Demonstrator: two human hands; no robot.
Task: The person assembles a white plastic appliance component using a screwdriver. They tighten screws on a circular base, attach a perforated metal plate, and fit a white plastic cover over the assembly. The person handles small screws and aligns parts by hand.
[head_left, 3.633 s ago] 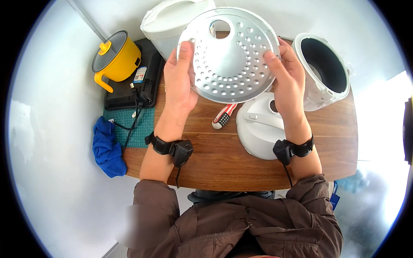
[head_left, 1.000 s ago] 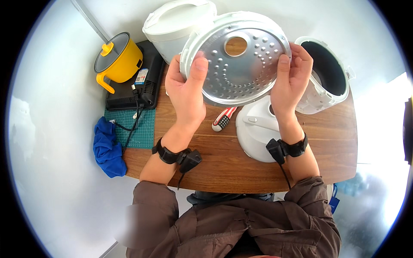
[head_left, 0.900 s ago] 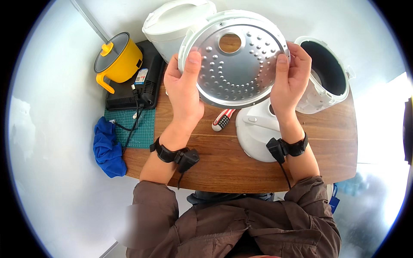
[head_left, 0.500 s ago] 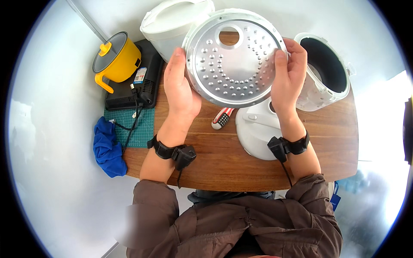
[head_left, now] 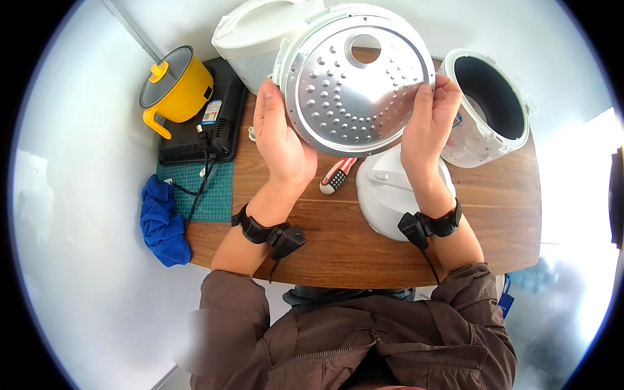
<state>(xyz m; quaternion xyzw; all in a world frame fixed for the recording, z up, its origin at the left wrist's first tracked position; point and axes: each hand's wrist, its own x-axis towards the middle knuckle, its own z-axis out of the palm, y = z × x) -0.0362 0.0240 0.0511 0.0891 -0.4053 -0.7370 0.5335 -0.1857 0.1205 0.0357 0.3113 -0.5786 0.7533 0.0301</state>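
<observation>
L hand [head_left: 284,140] & R hand [head_left: 430,123] both clamp the dimpled metal disc [head_left: 354,97] at opp. rims, L fingers partly hidden. Disc's up over far-mid tabletop [head_left: 325,240], btwn lidded pot [head_left: 260,32] (L) & open pot [head_left: 481,146] (R). Prob. best: even grip, thumbs at edge, tilt slowly.

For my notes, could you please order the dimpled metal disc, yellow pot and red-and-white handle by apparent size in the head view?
1. Dimpled metal disc, nearer the camera
2. Yellow pot
3. Red-and-white handle
</observation>
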